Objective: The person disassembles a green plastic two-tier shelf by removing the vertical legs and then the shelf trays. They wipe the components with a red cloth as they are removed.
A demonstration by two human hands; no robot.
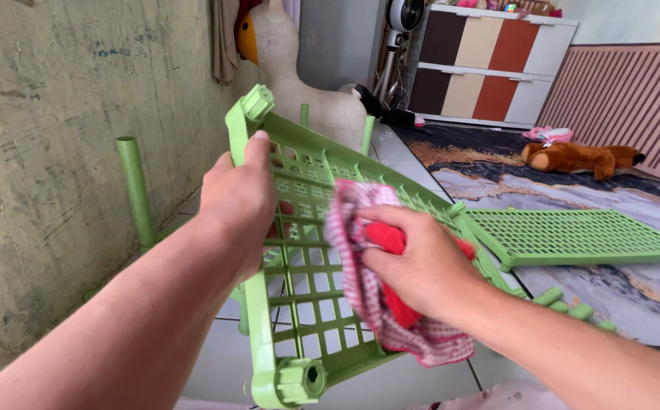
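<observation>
Both forearms bare, no sleeves; left hand (240,199), right hand (419,266) w/o gloves, rings, watch.

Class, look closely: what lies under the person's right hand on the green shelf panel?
A red-and-white checked cloth, pressed by the right hand onto the green shelf panel. The grid beneath the cloth is hidden.

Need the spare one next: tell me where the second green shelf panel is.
In the head view, the second green shelf panel lies flat on the patterned rug, right of the right hand, with the brown plush toy beyond.
</observation>
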